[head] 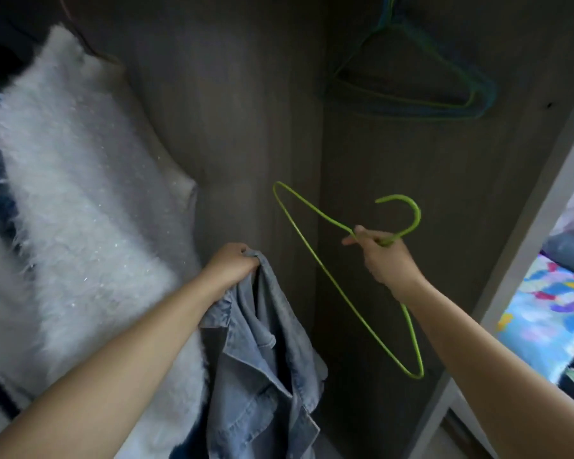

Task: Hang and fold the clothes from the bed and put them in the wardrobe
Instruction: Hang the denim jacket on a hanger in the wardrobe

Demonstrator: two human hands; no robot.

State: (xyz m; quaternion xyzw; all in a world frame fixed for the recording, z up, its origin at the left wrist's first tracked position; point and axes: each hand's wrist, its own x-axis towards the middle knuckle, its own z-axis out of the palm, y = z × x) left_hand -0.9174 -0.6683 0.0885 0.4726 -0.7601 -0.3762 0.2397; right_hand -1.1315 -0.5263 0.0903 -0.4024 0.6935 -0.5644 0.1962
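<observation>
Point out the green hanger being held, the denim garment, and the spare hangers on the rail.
green hanger (332, 279), head view: long straight wire.
denim garment (265, 359), head view: hanging folds.
spare hangers (411, 101), head view: lower bars.

Light-blue denim shirt (262, 352) hanging bunched, crumpled; green wire hanger (348, 276) tilted, empty, beside it.

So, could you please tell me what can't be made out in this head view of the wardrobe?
- Wardrobe rail: cut off by the top edge, so what the spare hangers hang from is unseen.
- Denim garment: its lower part runs off the bottom edge; bunched in the left hand, its type is unclear.
- Bed: mostly hidden by the wardrobe side panel.
- Spare hangers' number: blurred, dim.
</observation>
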